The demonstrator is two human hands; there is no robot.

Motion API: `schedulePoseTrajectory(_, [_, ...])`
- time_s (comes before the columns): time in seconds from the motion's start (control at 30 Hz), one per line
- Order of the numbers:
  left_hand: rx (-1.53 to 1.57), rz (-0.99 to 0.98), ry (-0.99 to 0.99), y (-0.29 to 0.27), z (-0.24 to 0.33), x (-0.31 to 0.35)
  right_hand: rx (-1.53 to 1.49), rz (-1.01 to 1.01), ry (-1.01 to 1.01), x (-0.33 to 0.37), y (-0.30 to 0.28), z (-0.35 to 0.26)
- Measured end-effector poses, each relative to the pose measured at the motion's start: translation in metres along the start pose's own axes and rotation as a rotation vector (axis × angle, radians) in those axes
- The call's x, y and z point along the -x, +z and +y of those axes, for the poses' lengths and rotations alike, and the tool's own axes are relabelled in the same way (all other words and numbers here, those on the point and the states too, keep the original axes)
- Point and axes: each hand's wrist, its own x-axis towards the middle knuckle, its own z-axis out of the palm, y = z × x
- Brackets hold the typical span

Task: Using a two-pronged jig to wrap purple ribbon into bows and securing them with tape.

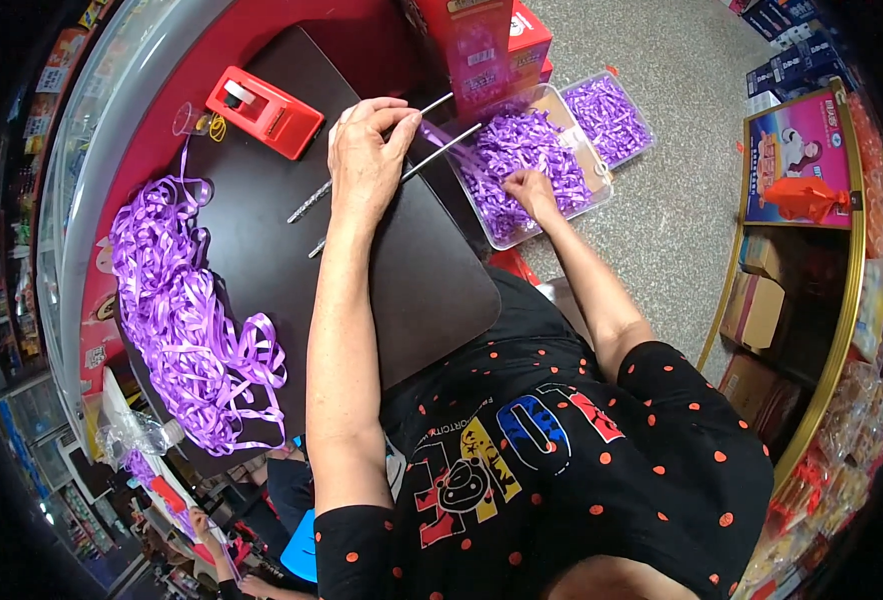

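My left hand is over the dark table, thumb and fingers closed together, with a purple ribbon running from its thumb tip toward a clear bin. Two metal chopsticks lie side by side under and beside this hand, their thin ends jutting past the table's edge. My right hand is above the clear plastic bin, its fingers pinched together. What they grip is lost against the heap of purple ribbon pieces in the bin. A large loose pile of purple ribbon covers the table's left side.
A red tape dispenser stands at the table's far end. Red boxes stand behind the bin. Another clear container of ribbon pieces sits beyond it. At right is a gold-edged shelf. Another person's hand shows at lower left.
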Motion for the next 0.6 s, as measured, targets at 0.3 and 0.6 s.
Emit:
schedulePoseTrajectory(0.3, [-0.02, 0.007, 0.006, 0.0, -0.002, 0.002, 0.005, 0.037, -0.623, 0.079, 0.0, -0.001])
schedulePoseTrajectory(0.6, [-0.006, 0.048, 0.032, 0.002, -0.003, 0.003, 0.01, -0.071, -0.768, 0.137, -0.036, 0.007])
